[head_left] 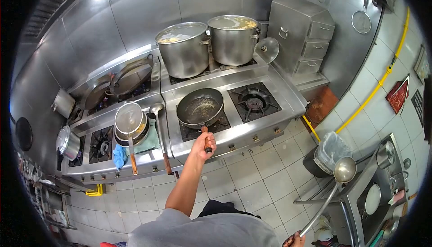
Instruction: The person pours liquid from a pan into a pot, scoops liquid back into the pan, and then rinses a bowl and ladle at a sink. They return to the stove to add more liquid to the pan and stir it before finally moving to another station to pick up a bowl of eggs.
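My left hand is wrapped round the wooden handle of a dark frying pan. The pan rests on a front burner, its inside wet or oily with a pale sheen. Low at the right edge of my body, my right hand grips the end of a long metal ladle. The ladle's bowl is held out to the right, near the bin and sink. Left of the pan, a second ladle lies on the stove top beside a strainer set over a bowl.
Two large stockpots with liquid stand at the back. A bare burner sits right of the pan. A lined bin and a sink unit are at the right. Lidded pot, green cloth and blue cloth are left.
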Tool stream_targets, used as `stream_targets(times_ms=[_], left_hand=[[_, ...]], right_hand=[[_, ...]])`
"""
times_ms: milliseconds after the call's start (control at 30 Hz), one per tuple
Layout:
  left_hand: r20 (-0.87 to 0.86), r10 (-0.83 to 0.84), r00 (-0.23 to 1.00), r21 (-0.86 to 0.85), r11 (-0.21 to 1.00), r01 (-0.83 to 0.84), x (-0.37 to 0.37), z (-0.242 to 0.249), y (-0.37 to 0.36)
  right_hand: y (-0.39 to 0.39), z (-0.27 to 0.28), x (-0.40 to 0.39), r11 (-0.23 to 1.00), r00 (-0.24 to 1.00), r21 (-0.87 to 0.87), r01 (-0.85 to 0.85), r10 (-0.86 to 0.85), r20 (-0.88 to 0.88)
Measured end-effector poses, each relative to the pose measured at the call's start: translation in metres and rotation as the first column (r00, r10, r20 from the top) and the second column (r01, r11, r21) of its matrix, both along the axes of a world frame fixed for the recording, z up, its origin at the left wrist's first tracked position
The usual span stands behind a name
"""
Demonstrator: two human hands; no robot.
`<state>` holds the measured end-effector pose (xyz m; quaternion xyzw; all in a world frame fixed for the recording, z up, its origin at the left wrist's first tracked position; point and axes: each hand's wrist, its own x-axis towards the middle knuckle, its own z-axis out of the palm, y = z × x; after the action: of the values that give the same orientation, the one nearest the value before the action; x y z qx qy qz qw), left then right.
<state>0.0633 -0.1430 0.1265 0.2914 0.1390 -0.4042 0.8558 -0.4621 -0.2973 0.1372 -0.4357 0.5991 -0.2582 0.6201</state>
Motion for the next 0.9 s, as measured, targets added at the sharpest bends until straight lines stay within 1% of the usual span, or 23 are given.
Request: stream_targets(times_ms=[33, 100, 133, 200, 233, 267, 300, 333, 367, 433, 467, 500, 567, 600, 633, 667, 700, 767, 833, 900], left_hand=[[0.001, -0.001, 1.000, -0.003, 1.000, 0.001, -0.002, 0.008, 0.006], [0.059, 0.014, 0.998, 0.017, 1.000, -0.015, -0.003, 0.023, 0.014], [0.084, 0.008, 0.996, 0.014, 1.000, -0.009, -0.001, 0.034, 0.017], [0.114, -0.017, 0.993, 0.040, 0.999, 0.012, 0.007, 0.062, 0.024], [0.134, -0.033, 0.990, 0.070, 0.997, 0.024, 0.011, 0.078, 0.027], [0.145, -0.059, 0.988, 0.058, 0.997, 0.051, 0.016, 0.092, 0.030], [0.173, -0.078, 0.982, 0.081, 0.995, 0.065, 0.020, 0.111, 0.033], [0.170, -0.110, 0.979, 0.069, 0.993, 0.100, 0.028, 0.125, 0.037], [0.169, -0.139, 0.976, 0.058, 0.990, 0.130, 0.038, 0.139, 0.041], [0.228, -0.160, 0.960, 0.056, 0.987, 0.151, 0.052, 0.176, 0.043], [0.267, -0.114, 0.957, 0.060, 0.993, 0.102, 0.057, 0.193, 0.039], [0.307, -0.109, 0.946, 0.038, 0.994, 0.102, 0.065, 0.208, 0.036], [0.376, -0.058, 0.925, 0.120, 0.993, 0.013, 0.079, 0.242, 0.022], [0.409, -0.056, 0.911, 0.132, 0.991, 0.002, 0.094, 0.253, 0.014], [0.442, -0.052, 0.896, 0.146, 0.989, -0.015, 0.110, 0.263, 0.009], [0.466, 0.011, 0.885, 0.178, 0.978, -0.106, 0.115, 0.280, -0.003], [0.438, -0.047, 0.898, 0.095, 0.995, 0.006, 0.141, 0.287, -0.009], [0.481, 0.027, 0.876, 0.088, 0.993, -0.079, 0.177, 0.301, -0.027], [0.493, 0.057, 0.868, 0.108, 0.986, -0.127, 0.212, 0.308, -0.045], [0.513, 0.100, 0.853, 0.114, 0.976, -0.184, 0.246, 0.310, -0.057]], right_hand=[[-0.004, -0.004, 0.001, 1.000, 1.000, -0.003, 0.001, -0.001, 0.001], [-0.013, -0.014, 0.007, 0.989, 0.989, 0.002, -0.148, 0.148, -0.021], [-0.020, -0.022, 0.013, 0.990, 0.990, -0.006, -0.143, 0.143, -0.010], [-0.029, -0.038, 0.028, 0.974, 0.970, -0.075, -0.216, 0.222, 0.097], [-0.031, -0.044, 0.036, 0.974, 0.970, -0.081, -0.211, 0.219, 0.106], [-0.034, -0.049, 0.046, 0.972, 0.946, -0.068, -0.225, 0.235, 0.225], [-0.038, -0.056, 0.056, 0.968, 0.907, -0.055, -0.244, 0.248, 0.340], [-0.043, -0.069, 0.061, 0.962, 0.893, -0.059, -0.267, 0.270, 0.359], [-0.046, -0.069, 0.067, 0.960, 0.889, -0.058, -0.274, 0.276, 0.365], [-0.053, -0.071, 0.087, 0.936, 0.871, -0.032, -0.350, 0.338, 0.355], [-0.058, -0.072, 0.097, 0.929, 0.861, -0.030, -0.369, 0.354, 0.365], [-0.065, -0.072, 0.108, 0.924, 0.854, -0.026, -0.383, 0.364, 0.372], [-0.083, -0.069, 0.129, 0.898, 0.847, 0.001, -0.440, 0.415, 0.334], [-0.093, -0.065, 0.139, 0.891, 0.839, 0.008, -0.455, 0.425, 0.339], [-0.104, -0.060, 0.149, 0.875, 0.855, -0.002, -0.484, 0.473, 0.210], [-0.113, -0.057, 0.161, 0.855, 0.852, -0.003, -0.518, 0.517, 0.081], [-0.123, -0.054, 0.174, 0.842, 0.839, 0.011, -0.540, 0.537, 0.090], [-0.155, -0.045, 0.198, 0.843, 0.834, -0.011, -0.537, 0.533, 0.145], [-0.187, -0.043, 0.218, 0.816, 0.808, -0.017, -0.578, 0.575, 0.128], [-0.222, -0.026, 0.244, 0.816, 0.815, -0.009, -0.578, 0.578, 0.031]])
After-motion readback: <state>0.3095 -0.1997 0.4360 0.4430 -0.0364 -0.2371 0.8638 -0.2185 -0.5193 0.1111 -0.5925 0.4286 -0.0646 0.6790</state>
